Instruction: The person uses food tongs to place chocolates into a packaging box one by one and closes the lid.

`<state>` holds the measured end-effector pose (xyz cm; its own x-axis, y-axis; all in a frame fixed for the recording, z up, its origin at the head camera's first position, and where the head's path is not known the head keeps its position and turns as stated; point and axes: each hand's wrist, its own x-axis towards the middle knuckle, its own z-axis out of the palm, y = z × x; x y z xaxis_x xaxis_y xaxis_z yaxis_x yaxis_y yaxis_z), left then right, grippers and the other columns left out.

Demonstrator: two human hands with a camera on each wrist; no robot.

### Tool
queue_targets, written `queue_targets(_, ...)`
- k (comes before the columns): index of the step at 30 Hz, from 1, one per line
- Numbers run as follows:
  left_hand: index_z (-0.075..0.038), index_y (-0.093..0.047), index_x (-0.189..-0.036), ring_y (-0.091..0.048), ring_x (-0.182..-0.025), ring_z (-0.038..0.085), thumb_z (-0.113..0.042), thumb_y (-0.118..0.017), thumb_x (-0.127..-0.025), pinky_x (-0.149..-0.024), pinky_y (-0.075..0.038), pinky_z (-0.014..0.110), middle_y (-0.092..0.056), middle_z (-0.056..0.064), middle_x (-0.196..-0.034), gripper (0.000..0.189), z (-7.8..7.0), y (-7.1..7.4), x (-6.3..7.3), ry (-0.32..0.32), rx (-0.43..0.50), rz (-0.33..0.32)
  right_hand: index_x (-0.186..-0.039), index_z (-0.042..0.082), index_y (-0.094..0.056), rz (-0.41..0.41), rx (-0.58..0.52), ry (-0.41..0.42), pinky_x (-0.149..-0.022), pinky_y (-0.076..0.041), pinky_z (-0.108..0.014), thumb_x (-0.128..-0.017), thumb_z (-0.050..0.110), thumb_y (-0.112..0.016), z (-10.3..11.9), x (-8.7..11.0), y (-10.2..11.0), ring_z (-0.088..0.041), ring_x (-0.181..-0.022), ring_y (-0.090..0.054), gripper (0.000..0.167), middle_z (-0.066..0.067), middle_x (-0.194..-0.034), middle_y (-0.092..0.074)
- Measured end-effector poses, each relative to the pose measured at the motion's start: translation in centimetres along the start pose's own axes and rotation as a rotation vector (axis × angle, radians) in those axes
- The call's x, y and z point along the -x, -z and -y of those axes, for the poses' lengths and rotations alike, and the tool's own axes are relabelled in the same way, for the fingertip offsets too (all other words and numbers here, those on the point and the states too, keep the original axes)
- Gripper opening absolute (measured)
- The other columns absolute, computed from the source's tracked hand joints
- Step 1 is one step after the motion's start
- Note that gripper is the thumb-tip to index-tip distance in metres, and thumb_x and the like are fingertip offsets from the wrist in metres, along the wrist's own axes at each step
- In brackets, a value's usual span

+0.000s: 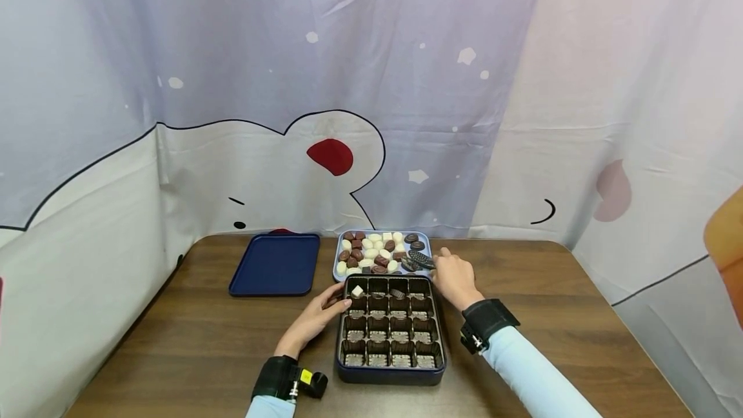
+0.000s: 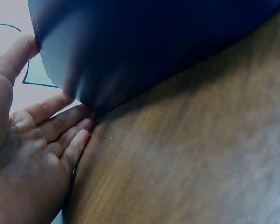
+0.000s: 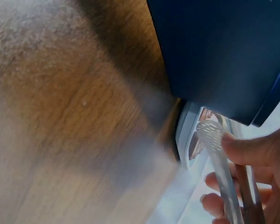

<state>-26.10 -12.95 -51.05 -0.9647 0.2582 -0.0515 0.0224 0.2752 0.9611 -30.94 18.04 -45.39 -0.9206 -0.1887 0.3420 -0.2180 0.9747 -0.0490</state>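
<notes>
Gripping silver perforated-metal tongs (image 3: 222, 175), R hand (image 1: 455, 278) is by pale-blue rect. choc tray (image 1: 335, 260); L hand (image 1: 316, 317), fingers extended, touches navy rect. box (image 1: 391, 377).

- Makeshift filming corner; wider room type can't be told.
- Cartoon-print fabric backdrop (image 1: 406, 82) hung behind wood-grain counter (image 1: 557, 315).
- Black camera wristbands (image 1: 490, 320) on both arms.

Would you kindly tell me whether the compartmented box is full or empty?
Mostly empty: the box shows chocolates only in its back row; the other rows look bare.
</notes>
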Motion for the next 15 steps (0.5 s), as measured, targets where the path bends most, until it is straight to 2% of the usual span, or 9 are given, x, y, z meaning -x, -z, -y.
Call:
queue_targets(9,-0.014,-0.036,-0.147,-0.033,-0.136,0.042,-0.035,-0.061,-0.092,-0.107,-0.031,0.056,-0.035,0.021,-0.149,0.065,-0.02,-0.02,0.02,-0.006,0.008,0.002,-0.089,0.009,-0.072,0.007,0.009,-0.007,-0.049,-0.047,-0.042,-0.075,0.016,-0.073,-0.34,0.2,-0.27,-0.028,-0.067,-0.061,0.015,-0.005,-0.083,-0.054)
queue_targets(15,-0.013,-0.036,-0.147,-0.035,-0.136,0.04,-0.036,-0.062,-0.092,-0.107,-0.032,0.055,-0.035,0.021,-0.149,0.066,-0.04,-0.04,-0.05,-0.001,-0.007,0.0,-0.09,0.01,-0.072,0.022,-0.013,-0.016,-0.048,-0.045,-0.041,-0.077,0.015,-0.071,-0.62,0.09,0.55,-0.028,-0.066,-0.062,0.015,-0.004,-0.078,-0.049)
